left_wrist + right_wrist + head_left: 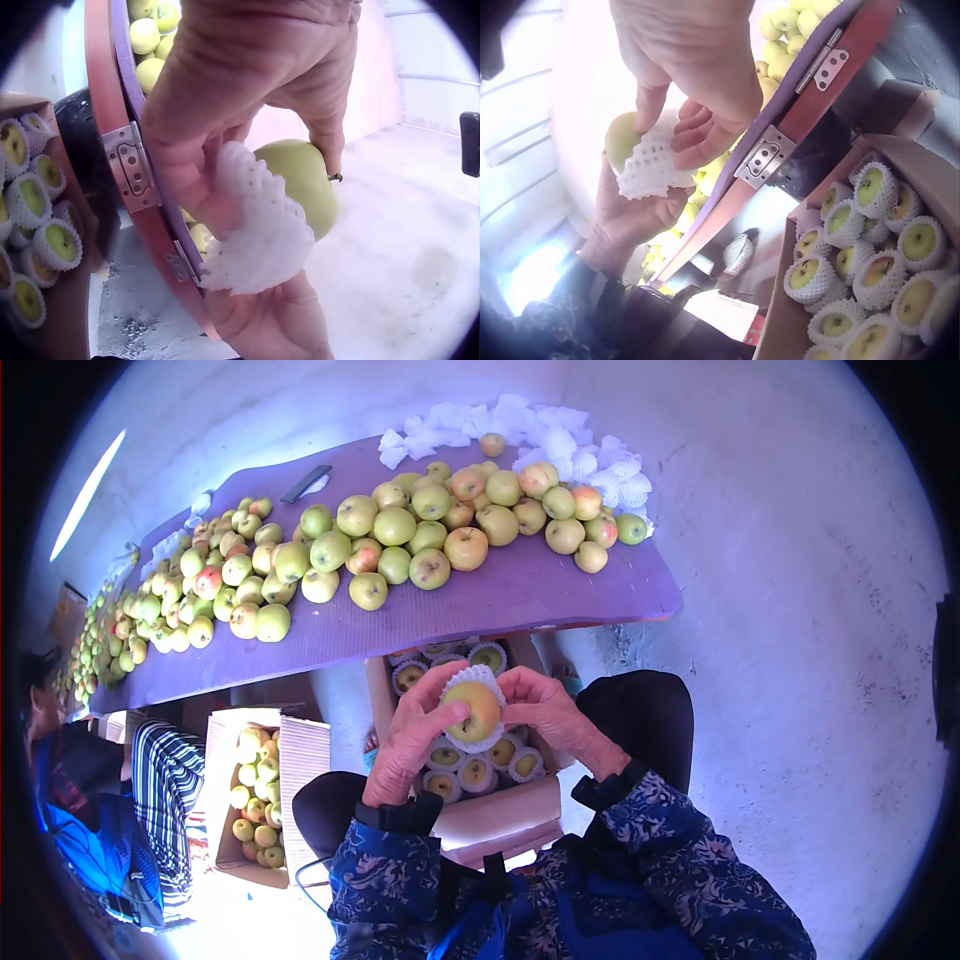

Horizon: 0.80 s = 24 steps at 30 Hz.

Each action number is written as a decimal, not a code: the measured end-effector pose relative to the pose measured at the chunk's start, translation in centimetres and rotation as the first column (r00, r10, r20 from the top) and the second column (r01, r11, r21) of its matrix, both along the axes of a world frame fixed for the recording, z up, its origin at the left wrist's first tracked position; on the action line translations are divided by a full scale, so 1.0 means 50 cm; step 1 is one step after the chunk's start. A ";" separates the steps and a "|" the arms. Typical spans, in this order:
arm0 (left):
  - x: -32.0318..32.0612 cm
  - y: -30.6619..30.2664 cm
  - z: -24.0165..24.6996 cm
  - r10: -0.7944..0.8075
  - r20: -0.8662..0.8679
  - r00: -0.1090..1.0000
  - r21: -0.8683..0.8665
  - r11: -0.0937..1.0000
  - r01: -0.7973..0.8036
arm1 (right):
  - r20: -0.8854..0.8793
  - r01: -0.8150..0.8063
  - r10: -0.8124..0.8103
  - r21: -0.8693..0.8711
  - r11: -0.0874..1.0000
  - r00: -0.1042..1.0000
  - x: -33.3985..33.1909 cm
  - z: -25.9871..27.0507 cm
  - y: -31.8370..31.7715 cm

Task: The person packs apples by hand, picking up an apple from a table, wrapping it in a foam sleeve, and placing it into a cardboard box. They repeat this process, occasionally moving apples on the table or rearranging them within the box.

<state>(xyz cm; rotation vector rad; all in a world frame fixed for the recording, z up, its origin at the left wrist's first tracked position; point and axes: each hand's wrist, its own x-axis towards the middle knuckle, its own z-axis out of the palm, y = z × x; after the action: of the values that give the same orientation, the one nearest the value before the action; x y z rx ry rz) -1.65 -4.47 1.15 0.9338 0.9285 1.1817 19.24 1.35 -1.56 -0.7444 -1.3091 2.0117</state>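
A yellow-green apple [474,717] sits partly inside a white foam net [259,225], held between both hands above a carton. My left hand [410,732] grips it from the left, its thumb lying across the bare face of the apple. From the other side my right hand [552,712] holds the netted apple, with thumb and fingers on the foam in the right wrist view. The apple's stem end shows uncovered in the left wrist view. Below, the open carton [500,812] holds several apples, each in its own foam net [840,225].
A purple-topped table [420,615] ahead carries a long heap of loose apples [395,525]. White foam nets [560,435] lie at its far edge. On the left stand another carton [305,760] of bare apples and a person in striped clothing [160,780].
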 end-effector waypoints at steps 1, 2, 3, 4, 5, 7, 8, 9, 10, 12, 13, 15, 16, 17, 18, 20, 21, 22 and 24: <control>0.000 -0.001 0.002 0.006 -0.002 1.000 0.004 1.000 -0.006 | 0.037 0.028 -0.028 0.001 1.000 0.999 0.001 0.003 -0.001; 0.001 -0.003 0.002 0.012 -0.004 1.000 0.008 1.000 -0.012 | 0.073 0.054 -0.054 0.002 0.999 0.996 0.003 0.008 -0.003; 0.001 -0.002 0.001 0.040 -0.026 0.999 0.010 0.999 -0.040 | 0.109 0.081 -0.081 0.004 0.997 0.991 0.005 0.012 -0.004; 0.002 -0.001 -0.001 0.068 -0.048 0.997 0.013 0.998 -0.067 | 0.113 0.089 -0.091 0.022 0.996 0.989 0.008 0.009 -0.002; 0.003 0.000 -0.004 0.096 -0.069 0.993 0.016 0.995 -0.095 | 0.117 0.096 -0.101 0.041 0.995 0.988 0.012 0.004 0.001; 0.011 0.004 -0.016 0.168 -0.163 0.972 0.066 0.985 -0.160 | 0.131 0.107 -0.119 0.099 0.989 0.984 0.013 0.005 0.000; 0.015 0.007 -0.024 0.205 -0.208 0.956 0.092 0.977 -0.190 | 0.140 0.109 -0.128 0.138 0.984 0.982 0.010 0.009 -0.007; 0.018 0.009 -0.037 0.225 -0.214 0.951 0.095 0.973 -0.209 | 0.150 0.111 -0.138 0.176 0.978 0.979 0.008 0.011 -0.013; 0.021 0.012 -0.051 0.245 -0.219 0.945 0.098 0.969 -0.228 | 0.149 0.119 -0.146 0.176 0.977 0.978 0.007 0.007 -0.017; 0.025 0.013 -0.057 0.273 -0.249 0.929 0.111 0.961 -0.253 | 0.143 0.135 -0.162 0.177 0.975 0.976 0.005 0.001 -0.026; 0.027 0.013 -0.054 0.282 -0.273 0.920 0.121 0.959 -0.258 | 0.138 0.140 -0.163 0.158 0.977 0.977 0.003 0.000 -0.030; 0.028 0.014 -0.053 0.296 -0.312 0.903 0.135 0.955 -0.266 | 0.129 0.150 -0.166 0.122 0.981 0.978 -0.002 0.001 -0.036; 0.029 0.014 -0.053 0.300 -0.328 0.896 0.138 0.953 -0.268 | 0.199 0.146 -0.188 0.208 0.967 0.962 -0.005 0.001 -0.037; 0.030 0.014 -0.052 0.303 -0.343 0.889 0.142 0.952 -0.270 | 0.265 0.135 -0.216 0.293 0.947 0.940 -0.008 0.001 -0.038; 0.033 0.014 -0.056 0.291 -0.338 0.895 0.121 0.957 -0.265 | 0.326 0.117 -0.249 0.375 0.920 0.912 -0.010 0.002 -0.038; 0.040 0.012 -0.066 0.270 -0.328 0.905 0.080 0.963 -0.259 | 0.297 0.171 -0.300 0.391 0.904 0.907 -0.012 -0.025 -0.036; 0.042 0.011 -0.066 0.249 -0.334 0.909 0.073 0.968 -0.239 | 0.282 0.197 -0.323 0.397 0.897 0.903 -0.016 -0.029 -0.037; 0.044 0.010 -0.066 0.226 -0.340 0.913 0.064 0.974 -0.217 | 0.277 0.208 -0.327 0.385 0.899 0.904 -0.019 -0.034 -0.038; 0.046 0.009 -0.069 0.207 -0.322 0.924 0.054 0.978 -0.200 | 0.268 0.232 -0.339 0.361 0.903 0.902 -0.023 -0.038 -0.040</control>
<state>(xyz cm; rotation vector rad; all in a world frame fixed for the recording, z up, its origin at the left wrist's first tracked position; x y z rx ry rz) 0.68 -4.00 -2.28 1.0900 1.3078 1.2332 18.08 -0.64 -3.44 -1.0738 -1.5584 1.4325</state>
